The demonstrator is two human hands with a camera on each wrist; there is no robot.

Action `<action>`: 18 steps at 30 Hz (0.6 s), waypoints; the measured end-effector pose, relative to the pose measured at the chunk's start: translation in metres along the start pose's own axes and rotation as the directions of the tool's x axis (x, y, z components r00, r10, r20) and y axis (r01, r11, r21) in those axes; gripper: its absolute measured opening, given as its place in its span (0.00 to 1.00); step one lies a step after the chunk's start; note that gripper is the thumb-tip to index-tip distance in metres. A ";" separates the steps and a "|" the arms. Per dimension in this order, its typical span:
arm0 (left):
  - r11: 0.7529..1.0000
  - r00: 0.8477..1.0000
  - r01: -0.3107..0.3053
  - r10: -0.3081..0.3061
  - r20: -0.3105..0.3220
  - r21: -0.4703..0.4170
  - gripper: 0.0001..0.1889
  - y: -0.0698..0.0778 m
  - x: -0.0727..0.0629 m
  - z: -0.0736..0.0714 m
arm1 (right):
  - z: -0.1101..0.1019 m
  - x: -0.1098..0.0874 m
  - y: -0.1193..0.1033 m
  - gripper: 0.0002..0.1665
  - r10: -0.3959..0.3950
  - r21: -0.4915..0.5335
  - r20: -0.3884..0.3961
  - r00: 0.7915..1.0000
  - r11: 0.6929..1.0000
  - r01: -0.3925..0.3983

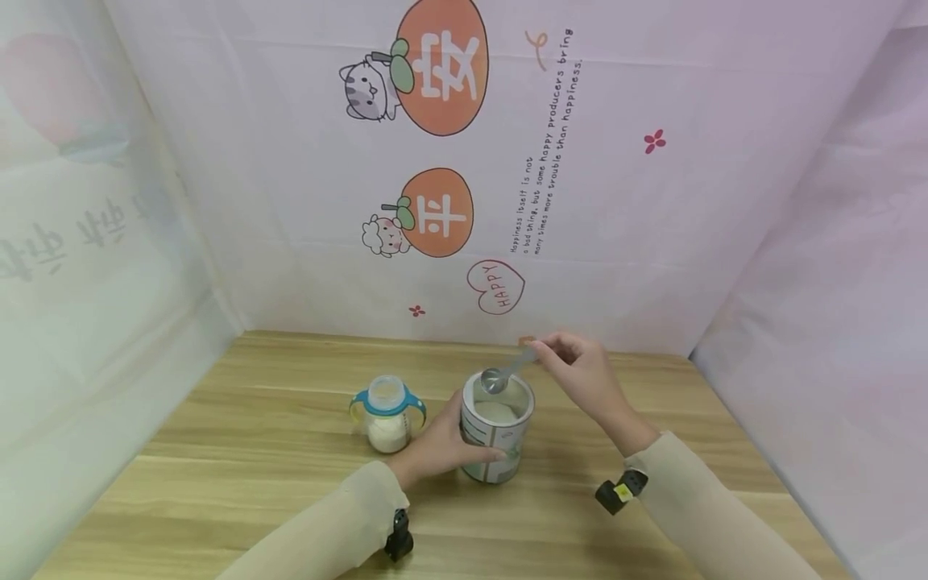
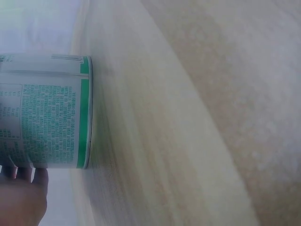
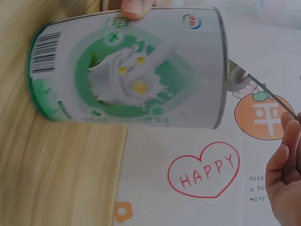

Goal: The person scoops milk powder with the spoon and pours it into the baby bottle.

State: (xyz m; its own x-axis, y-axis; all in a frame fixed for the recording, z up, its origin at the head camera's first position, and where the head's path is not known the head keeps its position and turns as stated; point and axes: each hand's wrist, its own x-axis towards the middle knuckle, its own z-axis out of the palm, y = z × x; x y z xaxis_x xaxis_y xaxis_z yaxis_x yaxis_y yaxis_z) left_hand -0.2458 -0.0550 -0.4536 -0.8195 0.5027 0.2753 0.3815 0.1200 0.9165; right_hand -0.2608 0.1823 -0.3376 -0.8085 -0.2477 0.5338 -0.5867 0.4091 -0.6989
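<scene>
A white and green milk powder can (image 1: 513, 439) stands upright and lidless on the table, pale powder (image 1: 496, 412) showing inside. My left hand (image 1: 438, 443) grips it from the left, thumb across the front; in the left wrist view its fingers (image 2: 40, 181) lie along the can's printed side (image 2: 47, 122). Between thumb and fingers, my right hand (image 1: 589, 383) pinches the handle of a shiny metal spoon (image 1: 495, 381). The spoon's bowl is at the can's mouth, and in the right wrist view the rim partly hides the bowl (image 3: 236, 77).
Left of the can stands an open baby bottle (image 1: 387, 431) with a blue collar, two side handles and white contents. The wooden table (image 1: 275, 451) ends at a printed white cloth backdrop (image 1: 602, 306), with more cloth hanging on both sides.
</scene>
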 end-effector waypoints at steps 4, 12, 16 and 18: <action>1.000 1.000 0.000 0.000 0.000 -0.009 0.52 -0.001 0.001 0.001 | -0.001 -0.006 0.004 0.10 -0.003 -0.058 0.007 1.000 0.998 0.004; 1.000 1.000 -0.012 0.012 -0.010 -0.007 0.52 -0.005 0.001 0.001 | 0.006 -0.009 0.008 0.08 0.009 -0.210 0.072 0.997 0.978 0.006; 1.000 1.000 0.000 0.000 -0.009 -0.001 0.52 -0.005 0.001 0.001 | 0.013 -0.008 0.008 0.06 -0.005 -0.267 0.105 0.994 0.963 0.033; 1.000 1.000 -0.002 0.002 -0.004 -0.001 0.51 -0.004 0.001 0.001 | 0.018 -0.007 0.008 0.06 -0.040 -0.286 0.121 0.992 0.955 0.073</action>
State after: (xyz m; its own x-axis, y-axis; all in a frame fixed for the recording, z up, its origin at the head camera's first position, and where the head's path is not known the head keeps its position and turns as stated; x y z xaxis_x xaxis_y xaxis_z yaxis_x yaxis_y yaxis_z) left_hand -0.2479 -0.0542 -0.4576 -0.8206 0.4993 0.2779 0.3824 0.1184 0.9164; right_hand -0.2613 0.1720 -0.3554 -0.7839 -0.3682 0.4999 -0.6069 0.6239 -0.4923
